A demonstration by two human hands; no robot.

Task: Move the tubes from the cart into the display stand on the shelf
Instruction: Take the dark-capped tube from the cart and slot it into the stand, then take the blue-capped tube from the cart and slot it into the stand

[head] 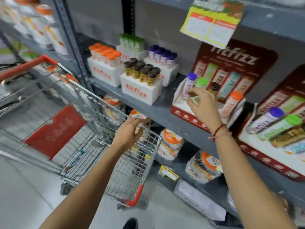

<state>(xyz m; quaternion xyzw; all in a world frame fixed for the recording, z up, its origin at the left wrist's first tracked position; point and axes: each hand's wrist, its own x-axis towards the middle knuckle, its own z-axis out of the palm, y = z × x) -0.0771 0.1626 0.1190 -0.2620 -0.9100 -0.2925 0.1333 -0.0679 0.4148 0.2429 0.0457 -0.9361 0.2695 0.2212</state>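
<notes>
R hand (202, 105) pinches a green-capped tube (201, 83) at the display stand (183, 111) on the shelf (158, 109), long axis near upright, cap up; body mostly hidden. L hand (130, 131) hangs loosely open over the cart (132, 176); frame blurry.

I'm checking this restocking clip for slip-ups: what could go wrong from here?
1. The right hand is among the leaning tubes in the display stand; it could knock over the purple-capped tube.
2. The left hand reaches over the cart while the view faces the shelf, so it might fumble a pick.
</notes>
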